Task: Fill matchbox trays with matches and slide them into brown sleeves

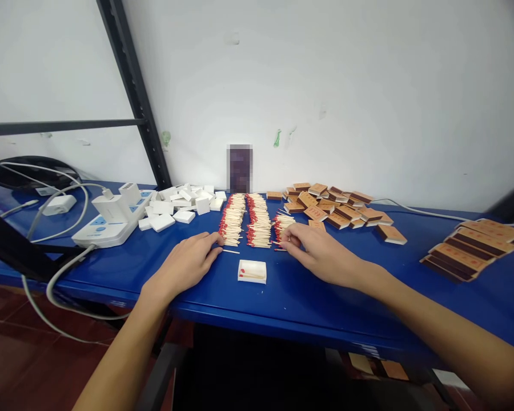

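Note:
Rows of red-tipped matches (246, 220) lie in the middle of the blue table (325, 297). My left hand (188, 264) rests palm down at the left row's near end, fingers curled by a single loose match (231, 251). My right hand (317, 246) reaches into a small heap of matches (281, 225) on the right, its fingers pinched on some. Between both hands sits an open white inner tray (252, 271) holding a few matches.
A pile of empty white trays (180, 206) lies at the back left beside a white power strip (111, 220) with cables. Brown matchbox sleeves (338, 208) are heaped at the back right. A row of sleeves (471, 248) lines the far right.

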{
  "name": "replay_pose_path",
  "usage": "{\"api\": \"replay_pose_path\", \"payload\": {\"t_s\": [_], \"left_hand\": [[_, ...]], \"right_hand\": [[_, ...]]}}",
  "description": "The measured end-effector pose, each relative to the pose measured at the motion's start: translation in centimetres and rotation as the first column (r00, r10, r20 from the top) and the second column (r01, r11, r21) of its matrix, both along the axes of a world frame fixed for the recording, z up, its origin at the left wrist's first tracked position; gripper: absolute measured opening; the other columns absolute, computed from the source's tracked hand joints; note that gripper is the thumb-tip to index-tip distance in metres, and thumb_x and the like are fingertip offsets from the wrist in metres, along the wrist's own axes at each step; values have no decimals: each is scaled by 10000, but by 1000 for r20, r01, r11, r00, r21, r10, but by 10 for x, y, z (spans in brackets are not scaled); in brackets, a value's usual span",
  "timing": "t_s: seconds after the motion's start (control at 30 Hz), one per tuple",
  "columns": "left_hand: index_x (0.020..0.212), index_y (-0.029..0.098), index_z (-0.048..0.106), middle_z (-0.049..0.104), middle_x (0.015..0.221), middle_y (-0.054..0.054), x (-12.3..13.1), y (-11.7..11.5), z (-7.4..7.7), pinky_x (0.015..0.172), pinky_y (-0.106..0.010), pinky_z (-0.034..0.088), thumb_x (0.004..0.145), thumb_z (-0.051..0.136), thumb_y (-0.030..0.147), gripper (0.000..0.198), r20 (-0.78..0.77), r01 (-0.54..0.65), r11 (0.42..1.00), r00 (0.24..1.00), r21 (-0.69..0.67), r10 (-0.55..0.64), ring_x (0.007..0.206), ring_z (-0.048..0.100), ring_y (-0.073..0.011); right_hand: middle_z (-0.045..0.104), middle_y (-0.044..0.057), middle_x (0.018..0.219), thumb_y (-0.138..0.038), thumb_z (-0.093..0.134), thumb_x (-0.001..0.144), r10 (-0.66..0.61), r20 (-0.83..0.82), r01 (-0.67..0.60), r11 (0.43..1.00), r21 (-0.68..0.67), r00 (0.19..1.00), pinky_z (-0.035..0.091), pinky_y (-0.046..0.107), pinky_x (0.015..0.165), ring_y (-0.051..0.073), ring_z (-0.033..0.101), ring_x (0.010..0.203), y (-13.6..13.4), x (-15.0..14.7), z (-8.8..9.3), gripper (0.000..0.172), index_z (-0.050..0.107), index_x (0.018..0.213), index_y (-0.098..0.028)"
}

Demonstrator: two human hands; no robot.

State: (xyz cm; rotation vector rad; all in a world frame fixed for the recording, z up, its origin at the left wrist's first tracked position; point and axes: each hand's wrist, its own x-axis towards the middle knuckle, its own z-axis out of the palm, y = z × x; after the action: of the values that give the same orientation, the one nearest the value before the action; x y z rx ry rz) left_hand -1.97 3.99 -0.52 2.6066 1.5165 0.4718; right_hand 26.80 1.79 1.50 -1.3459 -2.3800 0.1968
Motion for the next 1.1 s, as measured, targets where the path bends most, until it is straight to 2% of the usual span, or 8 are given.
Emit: {"api": "replay_pose_path", "payload": {"t_s": [0.13,0.27,0.43,0.6,0.73,0.9,1.1], "left_hand": [[1108,253,570,668,1066,-39,4,0,1,856,-356,461,996,370,350,248,-16,11,1000,1000,6,-11,966,637,-233],[1004,233,570,658,990,-48,4,-1,0,812,-346,457,1013,320,361,281,-27,31,1000,999,4,-30,909,633,-228],[953,212,523,614,964,-56,5,-7,4,802,-358,448,1022,276,355,294,-1,58,998,998,-13,-58,870,601,-219],[941,214,497,618,944,-24,18,-29,19,744,-315,434,1021,307,346,245,114,174,985,978,1,-173,820,578,-186],[985,222,534,634,987,-24,27,-38,22,762,-323,444,1015,338,324,222,48,213,976,976,-44,-211,865,596,-199],[1115,238,558,650,1121,-37,20,-22,14,875,-353,457,1015,344,325,252,28,158,987,987,0,-158,1015,618,-224],[1000,223,603,667,994,-63,9,0,4,834,-354,468,990,391,346,245,12,35,999,999,29,-36,932,641,-238]], "right_hand": [[603,28,814,-254,447,945,28,-52,-29,999,-29,998,360,280,632,160,515,722,-19,-28,7,142,519,835,-202],[615,24,806,-269,451,944,66,-3,-66,997,-49,998,348,280,614,156,520,699,-23,-41,4,156,541,832,-208],[642,53,809,-260,438,941,-68,91,67,998,21,994,362,301,634,174,547,709,-4,-13,1,197,580,823,-193],[651,52,852,-259,481,923,-74,174,73,997,14,982,373,297,649,188,572,769,8,13,-10,147,590,844,-200],[643,56,867,-249,453,940,-87,169,93,995,-28,982,379,292,647,183,571,763,7,15,-18,152,556,841,-197],[637,45,852,-214,453,933,-67,166,74,997,-37,984,373,291,657,181,560,765,6,11,-16,136,538,827,-199],[591,15,751,-248,490,925,-18,13,18,998,-60,1000,361,268,607,151,517,683,-12,-18,5,148,555,800,-201]]}}
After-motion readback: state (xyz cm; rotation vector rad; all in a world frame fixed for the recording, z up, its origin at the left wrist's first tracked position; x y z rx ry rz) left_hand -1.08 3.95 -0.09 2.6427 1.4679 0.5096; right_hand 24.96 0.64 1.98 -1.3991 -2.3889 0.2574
